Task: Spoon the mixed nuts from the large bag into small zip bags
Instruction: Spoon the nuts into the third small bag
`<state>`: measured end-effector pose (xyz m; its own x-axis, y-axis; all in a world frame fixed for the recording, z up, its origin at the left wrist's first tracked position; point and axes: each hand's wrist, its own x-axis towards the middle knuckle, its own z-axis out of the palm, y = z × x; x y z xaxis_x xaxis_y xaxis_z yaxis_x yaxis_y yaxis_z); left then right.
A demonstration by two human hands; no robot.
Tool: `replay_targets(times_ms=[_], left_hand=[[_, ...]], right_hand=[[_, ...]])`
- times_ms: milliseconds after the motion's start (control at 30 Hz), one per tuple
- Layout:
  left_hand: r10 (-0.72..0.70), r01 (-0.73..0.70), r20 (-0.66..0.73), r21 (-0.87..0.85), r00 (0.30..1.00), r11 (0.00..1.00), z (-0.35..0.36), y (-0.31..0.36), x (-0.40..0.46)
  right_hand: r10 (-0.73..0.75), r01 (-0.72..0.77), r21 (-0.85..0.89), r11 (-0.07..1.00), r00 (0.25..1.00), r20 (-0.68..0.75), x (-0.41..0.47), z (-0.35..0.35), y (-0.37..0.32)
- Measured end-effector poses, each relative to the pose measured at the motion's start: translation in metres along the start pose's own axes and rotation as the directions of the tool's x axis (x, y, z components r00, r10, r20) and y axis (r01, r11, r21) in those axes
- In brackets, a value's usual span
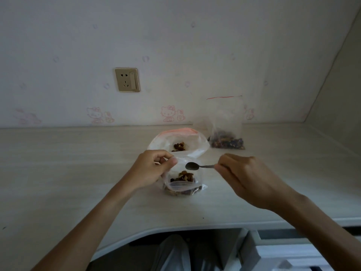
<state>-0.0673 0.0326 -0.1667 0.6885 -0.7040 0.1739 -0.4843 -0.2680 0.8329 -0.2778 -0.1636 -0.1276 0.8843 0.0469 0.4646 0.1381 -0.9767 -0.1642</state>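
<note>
The left hand (151, 169) pinches the rim of a small zip bag (183, 182) between thumb and curled fingers, holding its mouth open on the desk (78, 173). A heap of mixed nuts (184, 177) lies inside that bag, with more showing through the clear plastic at its base.

At 3 o'clock from the small bag, the right hand (246, 177) grips the handle of a dark spoon (197, 166) with its fingers curled around it. The spoon's bowl points to 9 o'clock and hangs just above the bag's open mouth; whether it carries anything I cannot tell.

At 12 o'clock from the small bag, just behind it, sits the large bag (178, 142), its mouth wide open with an orange-red zip strip and a few nuts at the bottom. At 1 o'clock, farther back by the wall (175, 45), a second small bag (225, 126) stands upright, its red zip line on top and nuts filling its base. A wall socket (127, 80) is mounted at 11 o'clock.
</note>
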Motion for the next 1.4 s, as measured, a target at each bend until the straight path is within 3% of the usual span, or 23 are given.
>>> replay_targets(times_ms=[100, 167, 267, 333, 433, 533, 633, 767, 933, 1267, 1400], left_hand=[[-0.025, 0.025, -0.015, -0.005, 1.000, 1.000, 0.000, -0.004, 0.000], [-0.030, 0.030, -0.013, 0.017, 0.999, 0.999, -0.001, -0.007, 0.001], [-0.031, 0.034, -0.037, 0.061, 0.999, 0.998, -0.004, -0.010, 0.003], [-0.046, 0.051, -0.098, 0.053, 0.994, 0.997, -0.008, -0.012, 0.008], [-0.050, 0.073, -0.284, 0.071, 0.958, 0.995, -0.012, -0.018, 0.022], [-0.017, 0.094, -0.457, 0.146, 0.889, 0.985, -0.015, -0.026, 0.038], [-0.011, 0.121, -0.467, 0.207, 0.884, 0.971, -0.015, -0.032, 0.057], [-0.138, 0.214, -0.301, 0.235, 0.944, 0.948, -0.013, -0.035, 0.081], [-0.242, 0.299, -0.230, 0.257, 0.943, 0.919, -0.010, -0.038, 0.099], [-0.280, 0.320, -0.191, 0.237, 0.941, 0.917, 0.004, -0.052, 0.103], [-0.252, 0.292, -0.161, 0.323, 0.954, 0.900, 0.009, -0.054, 0.099]], right_hand=[[-0.095, 0.095, -0.119, 0.988, 0.995, 0.007, 0.002, 0.000, 0.000], [-0.091, 0.088, -0.096, 0.992, 0.995, -0.031, 0.004, 0.002, 0.003], [0.054, -0.024, 0.228, 0.973, 0.991, -0.126, 0.005, 0.009, 0.010], [0.202, -0.114, 0.474, 0.873, 0.969, -0.140, 0.007, 0.014, 0.016], [0.397, -0.225, 0.704, 0.674, 0.914, -0.088, 0.015, 0.024, 0.024], [0.528, -0.290, 0.805, 0.517, 0.849, -0.034, 0.029, 0.032, 0.028], [0.586, -0.335, 0.809, 0.484, 0.810, -0.015, 0.043, 0.040, 0.032], [0.637, -0.404, 0.776, 0.485, 0.771, 0.003, 0.059, 0.052, 0.036], [0.667, -0.450, 0.706, 0.546, 0.744, -0.042, 0.073, 0.068, 0.044], [0.511, -0.443, 0.300, 0.845, 0.834, -0.208, 0.076, 0.084, 0.049], [0.436, -0.405, 0.194, 0.894, 0.886, -0.157, 0.077, 0.080, 0.044]])
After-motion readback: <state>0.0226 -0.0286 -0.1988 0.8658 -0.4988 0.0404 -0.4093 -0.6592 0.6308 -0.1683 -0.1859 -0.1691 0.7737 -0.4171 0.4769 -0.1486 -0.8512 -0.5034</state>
